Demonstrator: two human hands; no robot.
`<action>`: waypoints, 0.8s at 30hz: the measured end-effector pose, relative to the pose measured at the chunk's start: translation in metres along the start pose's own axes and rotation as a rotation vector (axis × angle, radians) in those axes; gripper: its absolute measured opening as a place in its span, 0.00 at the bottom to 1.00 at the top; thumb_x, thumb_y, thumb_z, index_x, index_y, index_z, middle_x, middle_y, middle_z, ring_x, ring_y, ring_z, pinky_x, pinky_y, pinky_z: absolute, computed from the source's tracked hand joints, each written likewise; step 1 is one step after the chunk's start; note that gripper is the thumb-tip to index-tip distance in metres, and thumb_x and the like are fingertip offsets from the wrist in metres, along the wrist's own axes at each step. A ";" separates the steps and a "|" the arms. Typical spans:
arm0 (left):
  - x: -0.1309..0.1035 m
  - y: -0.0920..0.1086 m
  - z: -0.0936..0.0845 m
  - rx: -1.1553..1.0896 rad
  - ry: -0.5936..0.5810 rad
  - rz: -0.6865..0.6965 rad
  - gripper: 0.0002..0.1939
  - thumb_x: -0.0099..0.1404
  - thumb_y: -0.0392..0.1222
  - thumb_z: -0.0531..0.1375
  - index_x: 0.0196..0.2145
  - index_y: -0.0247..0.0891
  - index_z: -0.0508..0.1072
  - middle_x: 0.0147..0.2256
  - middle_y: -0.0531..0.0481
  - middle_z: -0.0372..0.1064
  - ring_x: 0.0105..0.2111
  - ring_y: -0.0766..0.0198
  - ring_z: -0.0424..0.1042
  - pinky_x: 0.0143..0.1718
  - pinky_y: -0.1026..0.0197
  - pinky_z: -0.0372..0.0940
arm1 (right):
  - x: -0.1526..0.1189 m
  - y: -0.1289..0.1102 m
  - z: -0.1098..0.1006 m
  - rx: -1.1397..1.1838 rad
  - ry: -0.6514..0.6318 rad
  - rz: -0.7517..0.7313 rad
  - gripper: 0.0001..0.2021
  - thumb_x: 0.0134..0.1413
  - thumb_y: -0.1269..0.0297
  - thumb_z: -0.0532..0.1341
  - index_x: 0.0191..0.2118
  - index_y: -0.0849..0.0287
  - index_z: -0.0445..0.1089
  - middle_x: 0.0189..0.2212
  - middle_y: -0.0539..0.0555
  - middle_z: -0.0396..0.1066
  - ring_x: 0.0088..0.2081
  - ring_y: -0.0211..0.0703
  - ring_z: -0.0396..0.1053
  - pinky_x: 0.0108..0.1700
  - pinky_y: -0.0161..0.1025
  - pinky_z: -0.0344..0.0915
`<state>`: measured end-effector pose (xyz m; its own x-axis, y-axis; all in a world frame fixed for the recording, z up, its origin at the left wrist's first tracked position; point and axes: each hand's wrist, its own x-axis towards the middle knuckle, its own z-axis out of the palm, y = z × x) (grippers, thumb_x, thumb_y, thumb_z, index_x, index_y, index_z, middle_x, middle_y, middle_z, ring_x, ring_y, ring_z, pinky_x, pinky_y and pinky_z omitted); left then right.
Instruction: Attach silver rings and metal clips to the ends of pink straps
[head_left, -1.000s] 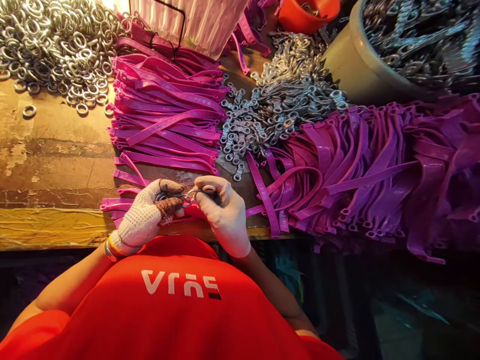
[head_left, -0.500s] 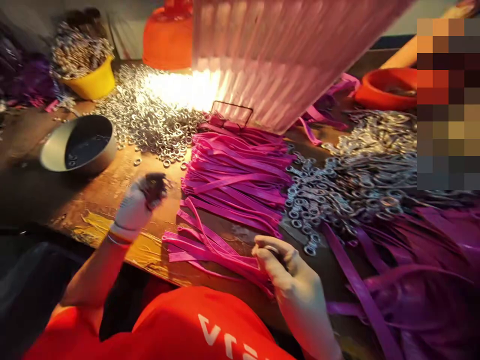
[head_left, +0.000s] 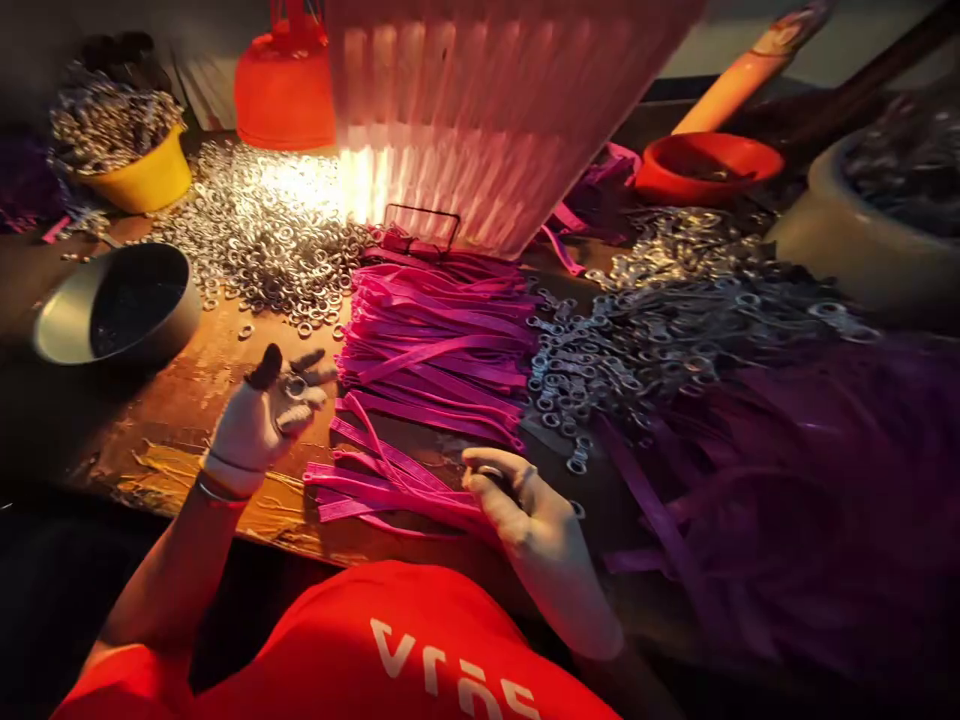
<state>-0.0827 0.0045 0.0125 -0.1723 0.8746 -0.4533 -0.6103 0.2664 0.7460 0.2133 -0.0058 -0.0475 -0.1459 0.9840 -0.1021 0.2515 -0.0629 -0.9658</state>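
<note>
My gloved left hand (head_left: 262, 415) is turned palm up at the left of the straps, with a small metal ring (head_left: 295, 387) resting on its curled fingers; its thumb tip is dark. My gloved right hand (head_left: 529, 510) is closed in a pinch at the near end of a few loose pink straps (head_left: 405, 495), around something dark and metallic that I cannot make out. Behind lies a dense row of pink straps (head_left: 442, 330). Metal clasps (head_left: 577, 370) are heaped to its right, and metal rings (head_left: 277, 240) to its upper left.
A grey bowl (head_left: 176, 320) stands at the left, a yellow tub (head_left: 150, 180) of metal parts behind it. A red lamp (head_left: 285, 95) hangs beside a ribbed translucent sheet (head_left: 480, 110). At the right are a red bowl (head_left: 709, 165), a large pale container (head_left: 847, 220) and purple straps (head_left: 810, 500).
My left hand has turned and opened out, so its ring now shows. My right hand stays pinched by the loose straps. The whole view has shifted, uncovering more on the right.
</note>
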 end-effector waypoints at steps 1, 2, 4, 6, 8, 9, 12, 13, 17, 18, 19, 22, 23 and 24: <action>-0.005 -0.021 0.013 -0.037 -0.099 -0.139 0.29 0.62 0.58 0.66 0.49 0.31 0.76 0.43 0.33 0.76 0.25 0.68 0.67 0.14 0.69 0.46 | 0.000 -0.003 0.001 -0.010 -0.024 -0.017 0.12 0.58 0.55 0.64 0.44 0.55 0.76 0.39 0.55 0.78 0.39 0.45 0.75 0.43 0.42 0.72; -0.009 -0.040 0.024 -0.071 -0.191 -0.264 0.32 0.60 0.61 0.66 0.51 0.31 0.75 0.44 0.31 0.76 0.26 0.65 0.69 0.13 0.69 0.46 | -0.001 -0.006 0.002 -0.017 -0.040 -0.042 0.12 0.59 0.56 0.63 0.45 0.54 0.75 0.40 0.54 0.78 0.40 0.45 0.75 0.44 0.42 0.72; -0.015 -0.070 0.041 -0.105 -0.333 -0.426 0.35 0.59 0.65 0.64 0.52 0.33 0.75 0.44 0.32 0.76 0.28 0.61 0.71 0.14 0.69 0.47 | -0.002 -0.011 0.003 -0.017 -0.058 -0.101 0.11 0.61 0.57 0.63 0.46 0.53 0.74 0.41 0.53 0.78 0.42 0.44 0.75 0.46 0.42 0.72; -0.016 -0.091 0.048 -0.122 -0.428 -0.513 0.35 0.61 0.67 0.62 0.54 0.35 0.74 0.42 0.34 0.76 0.28 0.61 0.71 0.16 0.68 0.50 | -0.004 -0.013 0.003 -0.004 -0.072 -0.143 0.10 0.62 0.58 0.62 0.47 0.52 0.73 0.42 0.53 0.78 0.43 0.44 0.76 0.48 0.42 0.72; -0.016 -0.103 0.051 -0.124 -0.467 -0.555 0.35 0.61 0.66 0.61 0.54 0.36 0.74 0.40 0.37 0.76 0.28 0.61 0.71 0.18 0.67 0.53 | -0.006 -0.013 0.003 -0.018 -0.085 -0.176 0.09 0.64 0.60 0.61 0.47 0.52 0.72 0.43 0.52 0.78 0.43 0.43 0.76 0.48 0.42 0.72; -0.016 -0.107 0.052 -0.113 -0.461 -0.561 0.34 0.61 0.66 0.61 0.54 0.37 0.74 0.39 0.38 0.76 0.28 0.60 0.71 0.18 0.67 0.54 | -0.007 -0.013 0.003 -0.040 -0.089 -0.198 0.09 0.64 0.62 0.60 0.47 0.52 0.73 0.43 0.52 0.78 0.44 0.43 0.76 0.48 0.42 0.72; -0.019 -0.111 0.057 -0.052 -0.402 -0.537 0.30 0.61 0.65 0.61 0.52 0.41 0.75 0.34 0.41 0.74 0.31 0.54 0.72 0.21 0.64 0.58 | -0.008 -0.009 0.002 -0.152 -0.099 -0.295 0.09 0.64 0.65 0.59 0.48 0.51 0.73 0.45 0.52 0.78 0.46 0.44 0.76 0.51 0.43 0.71; -0.020 -0.111 0.060 -0.036 -0.389 -0.529 0.29 0.61 0.64 0.62 0.51 0.42 0.75 0.32 0.41 0.73 0.32 0.53 0.72 0.22 0.62 0.59 | -0.008 -0.007 0.002 -0.184 -0.104 -0.326 0.10 0.64 0.65 0.59 0.49 0.51 0.73 0.46 0.52 0.78 0.46 0.44 0.75 0.51 0.43 0.70; -0.025 -0.112 0.065 -0.012 -0.439 -0.530 0.26 0.56 0.60 0.67 0.46 0.40 0.76 0.31 0.44 0.72 0.30 0.55 0.70 0.24 0.61 0.61 | -0.005 -0.005 0.001 -0.297 -0.130 -0.414 0.12 0.64 0.66 0.60 0.52 0.50 0.72 0.48 0.53 0.78 0.48 0.47 0.74 0.53 0.46 0.69; -0.026 -0.113 0.065 0.006 -0.459 -0.526 0.25 0.56 0.58 0.68 0.45 0.39 0.76 0.31 0.45 0.71 0.29 0.57 0.69 0.23 0.62 0.60 | -0.004 -0.006 0.000 -0.325 -0.143 -0.432 0.12 0.64 0.67 0.60 0.52 0.49 0.72 0.48 0.53 0.78 0.48 0.48 0.74 0.52 0.47 0.68; -0.027 -0.113 0.064 0.029 -0.477 -0.516 0.23 0.56 0.54 0.69 0.45 0.39 0.76 0.30 0.46 0.71 0.28 0.59 0.68 0.22 0.63 0.59 | -0.004 -0.006 0.000 -0.350 -0.161 -0.447 0.13 0.64 0.67 0.60 0.52 0.49 0.72 0.48 0.53 0.78 0.48 0.49 0.74 0.52 0.47 0.68; -0.029 -0.115 0.062 0.119 -0.496 -0.465 0.18 0.56 0.41 0.69 0.45 0.40 0.76 0.30 0.49 0.70 0.26 0.64 0.65 0.22 0.66 0.55 | -0.003 -0.008 -0.001 -0.384 -0.218 -0.472 0.13 0.64 0.69 0.59 0.51 0.50 0.72 0.46 0.54 0.78 0.47 0.49 0.74 0.51 0.47 0.68; -0.030 -0.115 0.061 0.144 -0.497 -0.452 0.17 0.56 0.38 0.68 0.45 0.39 0.76 0.31 0.49 0.70 0.27 0.65 0.65 0.23 0.67 0.55 | -0.004 -0.008 -0.001 -0.379 -0.230 -0.471 0.13 0.64 0.70 0.59 0.51 0.51 0.72 0.46 0.54 0.78 0.47 0.48 0.74 0.51 0.46 0.68; -0.030 -0.116 0.061 0.160 -0.500 -0.447 0.16 0.57 0.36 0.67 0.45 0.39 0.76 0.32 0.49 0.70 0.27 0.65 0.65 0.24 0.67 0.56 | -0.004 -0.008 0.000 -0.366 -0.236 -0.465 0.13 0.64 0.70 0.59 0.51 0.51 0.72 0.45 0.54 0.78 0.47 0.48 0.74 0.51 0.46 0.68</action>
<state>0.0400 -0.0283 -0.0304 0.4700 0.7385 -0.4834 -0.4113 0.6678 0.6203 0.2121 -0.0093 -0.0393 -0.5153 0.8288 0.2181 0.4159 0.4643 -0.7820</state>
